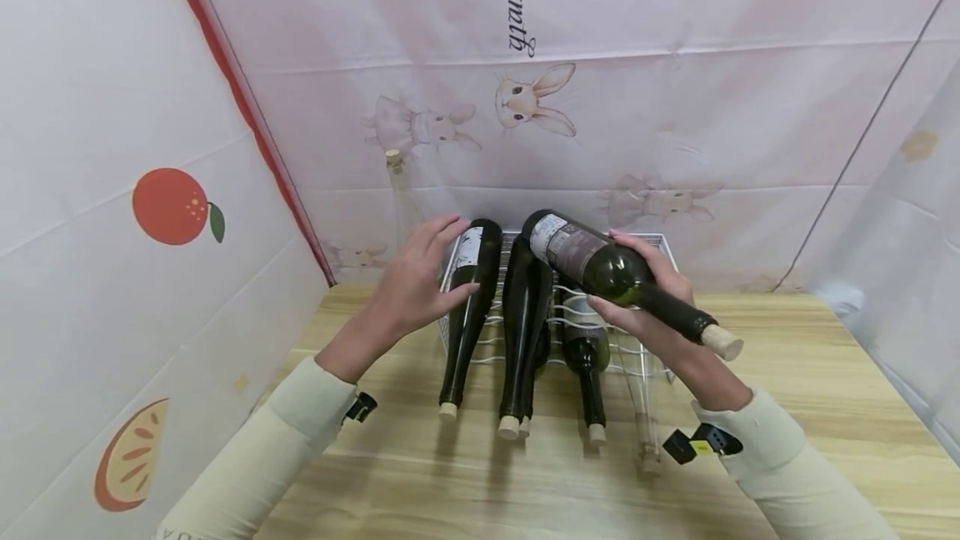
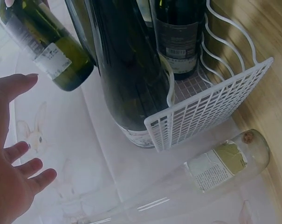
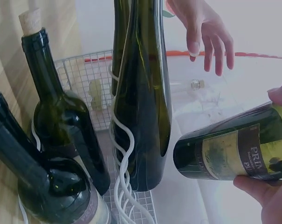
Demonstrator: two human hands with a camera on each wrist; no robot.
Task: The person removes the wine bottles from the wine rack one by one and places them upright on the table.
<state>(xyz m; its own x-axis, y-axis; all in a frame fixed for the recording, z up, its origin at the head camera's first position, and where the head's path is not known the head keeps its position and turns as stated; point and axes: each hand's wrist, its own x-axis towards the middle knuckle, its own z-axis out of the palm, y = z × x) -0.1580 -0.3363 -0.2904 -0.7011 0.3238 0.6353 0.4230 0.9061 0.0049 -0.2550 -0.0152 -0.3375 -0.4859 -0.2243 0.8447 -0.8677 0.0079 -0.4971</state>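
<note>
My right hand grips a dark green wine bottle around its body, above the right part of a white wire rack. The bottle is tilted, with its corked neck pointing down to the right and its label showing. My left hand has its fingers spread beside the leftmost dark bottle; the left wrist view shows it holding nothing. Two close dark bottles lie in the middle of the rack, necks toward me. Farther right in it are a shorter labelled green bottle and a clear bottle.
A clear corked bottle with a torn label stands left of the rack, partly hidden by my left hand. The wooden table meets a printed cloth wall behind the rack, with another cloth wall at the left.
</note>
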